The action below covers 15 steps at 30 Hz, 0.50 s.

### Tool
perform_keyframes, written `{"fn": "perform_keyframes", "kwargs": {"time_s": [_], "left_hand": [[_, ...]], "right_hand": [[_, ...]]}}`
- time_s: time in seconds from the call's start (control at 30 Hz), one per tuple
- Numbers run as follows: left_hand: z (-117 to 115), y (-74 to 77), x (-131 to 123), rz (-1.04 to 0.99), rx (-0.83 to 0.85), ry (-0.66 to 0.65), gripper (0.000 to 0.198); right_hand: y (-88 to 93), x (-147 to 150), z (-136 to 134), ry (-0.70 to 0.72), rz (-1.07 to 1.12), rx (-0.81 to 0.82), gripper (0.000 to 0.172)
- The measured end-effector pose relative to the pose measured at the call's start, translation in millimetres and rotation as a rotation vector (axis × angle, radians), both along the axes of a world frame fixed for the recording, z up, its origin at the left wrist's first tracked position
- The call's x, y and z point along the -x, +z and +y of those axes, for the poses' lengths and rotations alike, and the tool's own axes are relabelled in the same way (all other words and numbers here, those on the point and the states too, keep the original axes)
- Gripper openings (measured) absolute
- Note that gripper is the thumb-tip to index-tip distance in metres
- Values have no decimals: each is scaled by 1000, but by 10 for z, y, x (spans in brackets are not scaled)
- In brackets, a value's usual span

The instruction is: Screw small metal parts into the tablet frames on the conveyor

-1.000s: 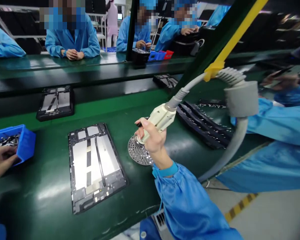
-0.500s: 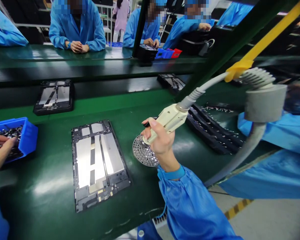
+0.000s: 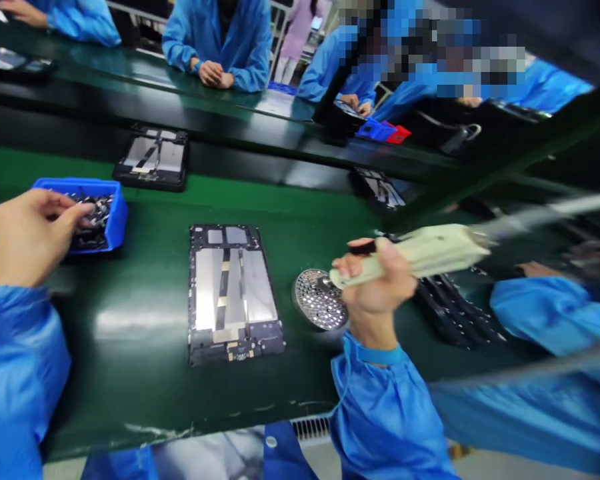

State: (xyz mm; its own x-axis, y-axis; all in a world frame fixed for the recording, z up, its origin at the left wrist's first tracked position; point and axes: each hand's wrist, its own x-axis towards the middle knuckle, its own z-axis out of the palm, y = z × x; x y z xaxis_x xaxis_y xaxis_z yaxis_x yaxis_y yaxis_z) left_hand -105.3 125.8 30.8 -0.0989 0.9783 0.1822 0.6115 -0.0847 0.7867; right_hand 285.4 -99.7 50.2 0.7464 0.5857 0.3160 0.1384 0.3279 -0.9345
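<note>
My left hand (image 3: pixel 35 230) reaches over the near rim of a blue bin (image 3: pixel 119 217) full of small black and silver parts (image 3: pixel 96 215). Its thumb and fingers are pinched together at the parts; whether a piece is between them is hard to make out. My right hand (image 3: pixel 377 280) is wrapped round a cream-coloured hand tool (image 3: pixel 443 248) with a black lever and a pale hose at its back end. Its front end is by a round metal disc full of holes (image 3: pixel 320 300). Between my hands lies an opened tablet (image 3: pixel 235 293), its silver inside facing up.
Another opened tablet (image 3: pixel 155 160) lies behind the bin, and one more (image 3: pixel 379 188) at the back right. Black strips (image 3: pixel 460 310) lie right of the tool, near a co-worker's blue sleeve (image 3: pixel 535 310). A green post slants across the right. Several people in blue sit opposite.
The view has swung left, so the bench things appear further right. My left hand is still at the bin, now more fully in view. The tool in my right hand lies more level.
</note>
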Motion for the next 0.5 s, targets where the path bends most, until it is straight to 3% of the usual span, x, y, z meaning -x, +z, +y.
{"fn": "perform_keyframes", "kwargs": {"time_s": [0.1,0.3,0.5], "left_hand": [[-75,131,-176,246,-117,79,26],[-35,10,-103,203,-173,3,29],[-76,42,-129,118,-99,-84,37]], "right_hand": [[193,263,-99,179,56,-26,33],[318,1107,-261,565,92,36,30],[268,1269,-271,643,93,62,28]]}}
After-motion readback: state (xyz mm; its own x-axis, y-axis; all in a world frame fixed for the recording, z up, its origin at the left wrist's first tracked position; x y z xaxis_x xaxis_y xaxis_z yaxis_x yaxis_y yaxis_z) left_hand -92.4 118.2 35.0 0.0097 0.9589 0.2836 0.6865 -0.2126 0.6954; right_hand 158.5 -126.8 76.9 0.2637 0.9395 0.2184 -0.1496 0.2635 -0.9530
